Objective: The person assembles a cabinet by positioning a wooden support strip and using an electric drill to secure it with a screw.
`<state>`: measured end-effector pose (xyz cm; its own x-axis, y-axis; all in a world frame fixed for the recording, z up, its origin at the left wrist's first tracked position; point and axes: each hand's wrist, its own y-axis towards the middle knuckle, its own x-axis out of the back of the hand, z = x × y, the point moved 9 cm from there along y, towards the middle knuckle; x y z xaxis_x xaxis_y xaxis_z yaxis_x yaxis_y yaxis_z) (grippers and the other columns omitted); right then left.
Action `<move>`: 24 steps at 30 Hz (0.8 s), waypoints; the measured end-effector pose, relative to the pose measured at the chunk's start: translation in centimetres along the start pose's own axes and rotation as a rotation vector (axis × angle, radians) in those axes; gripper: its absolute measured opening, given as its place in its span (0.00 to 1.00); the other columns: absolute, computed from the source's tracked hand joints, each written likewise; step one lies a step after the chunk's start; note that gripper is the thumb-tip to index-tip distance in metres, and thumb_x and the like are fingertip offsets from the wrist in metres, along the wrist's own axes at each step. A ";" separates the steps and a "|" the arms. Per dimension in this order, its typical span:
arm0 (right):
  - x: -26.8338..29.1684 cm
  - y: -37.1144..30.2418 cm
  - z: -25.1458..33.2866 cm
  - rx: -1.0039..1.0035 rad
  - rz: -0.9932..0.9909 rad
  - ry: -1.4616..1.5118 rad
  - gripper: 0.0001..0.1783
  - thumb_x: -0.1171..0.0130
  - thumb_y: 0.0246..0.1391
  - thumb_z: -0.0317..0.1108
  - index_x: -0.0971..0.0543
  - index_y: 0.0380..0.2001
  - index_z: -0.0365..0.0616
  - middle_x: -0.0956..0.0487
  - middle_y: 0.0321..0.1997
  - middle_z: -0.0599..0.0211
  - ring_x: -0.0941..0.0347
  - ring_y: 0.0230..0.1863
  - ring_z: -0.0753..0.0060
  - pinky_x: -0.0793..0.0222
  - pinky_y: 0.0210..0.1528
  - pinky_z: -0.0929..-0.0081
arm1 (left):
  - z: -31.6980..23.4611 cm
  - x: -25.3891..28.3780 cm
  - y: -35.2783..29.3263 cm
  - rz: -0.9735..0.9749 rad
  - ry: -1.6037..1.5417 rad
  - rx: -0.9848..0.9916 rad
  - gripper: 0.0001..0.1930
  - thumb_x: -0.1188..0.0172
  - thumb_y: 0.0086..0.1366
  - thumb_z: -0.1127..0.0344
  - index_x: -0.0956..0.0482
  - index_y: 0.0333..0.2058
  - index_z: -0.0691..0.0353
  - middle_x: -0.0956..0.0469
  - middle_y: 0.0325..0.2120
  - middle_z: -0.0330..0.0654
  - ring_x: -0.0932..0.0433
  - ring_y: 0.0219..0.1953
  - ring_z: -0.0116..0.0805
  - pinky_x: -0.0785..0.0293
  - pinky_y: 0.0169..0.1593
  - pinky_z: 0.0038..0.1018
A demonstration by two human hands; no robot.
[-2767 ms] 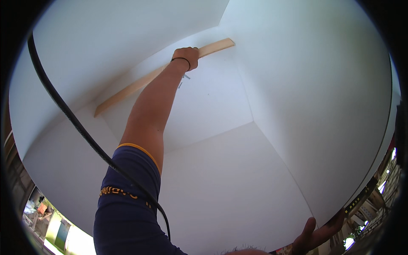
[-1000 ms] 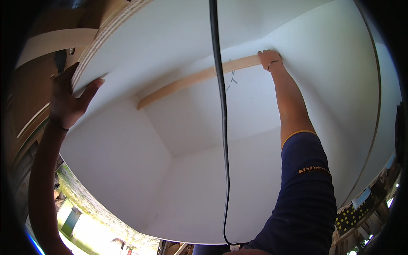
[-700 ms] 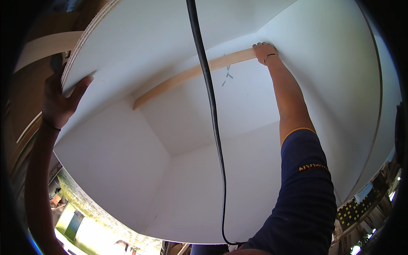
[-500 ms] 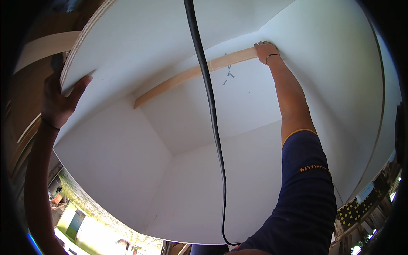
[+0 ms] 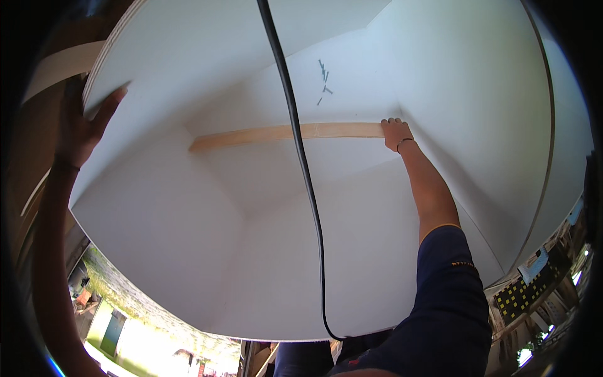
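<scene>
My right hand [image 5: 397,134] is closed over the right end of a long, pale wooden strip [image 5: 251,134]. The strip spans the inside of a large white box-like cabinet [image 5: 176,220], its far end near the left inner corner. At the cabinet's left edge, my left hand [image 5: 85,129] grips the white side panel [image 5: 163,69], thumb on the inner face and fingers hidden behind the edge. Several grey screws [image 5: 325,76] lie loose on the white inner surface beyond the strip.
A black cable [image 5: 291,100] hangs down the middle of the view, in front of the cabinet. Curved wooden boards [image 5: 63,69] stand outside on the left. At lower right is a black and yellow checked thing [image 5: 524,295]; bright daylight shows at lower left.
My right hand has brought the strip nearer to me, and its right end is lower in view. The screws now show fully beyond it. My left hand keeps its hold.
</scene>
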<state>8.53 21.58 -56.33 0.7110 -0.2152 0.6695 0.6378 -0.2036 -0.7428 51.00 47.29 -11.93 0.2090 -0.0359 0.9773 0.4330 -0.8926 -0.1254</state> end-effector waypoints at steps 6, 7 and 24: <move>-1.8 -7.8 0.5 -0.063 0.111 0.050 0.15 0.48 0.53 0.31 0.27 0.46 0.46 0.26 0.48 0.61 0.30 0.53 0.59 0.32 0.51 0.58 | 0.3 -0.1 1.2 -0.060 0.193 -0.078 0.26 0.39 0.59 0.48 0.25 0.48 0.63 0.20 0.38 0.51 0.21 0.41 0.47 0.25 0.45 0.36; -1.6 -8.6 0.4 -0.082 0.150 0.045 0.15 0.48 0.53 0.31 0.27 0.46 0.46 0.26 0.48 0.61 0.30 0.53 0.59 0.32 0.51 0.58 | 1.1 -0.8 1.5 -0.005 0.145 0.041 0.29 0.39 0.58 0.45 0.26 0.49 0.63 0.20 0.39 0.52 0.21 0.43 0.47 0.26 0.45 0.37; 14.2 -23.0 0.1 0.111 0.215 -0.052 0.13 0.52 0.52 0.25 0.24 0.41 0.45 0.25 0.46 0.62 0.29 0.50 0.58 0.32 0.53 0.60 | -11.9 -23.5 -22.0 0.333 -0.394 0.532 0.27 0.43 0.58 0.40 0.20 0.42 0.59 0.27 0.41 0.43 0.27 0.46 0.39 0.33 0.47 0.39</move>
<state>3.96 23.28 -29.74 0.8462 -0.1922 0.4970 0.4970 -0.0514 -0.8662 26.16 62.43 -30.08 0.6592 -0.0130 0.7518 0.6375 -0.5205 -0.5680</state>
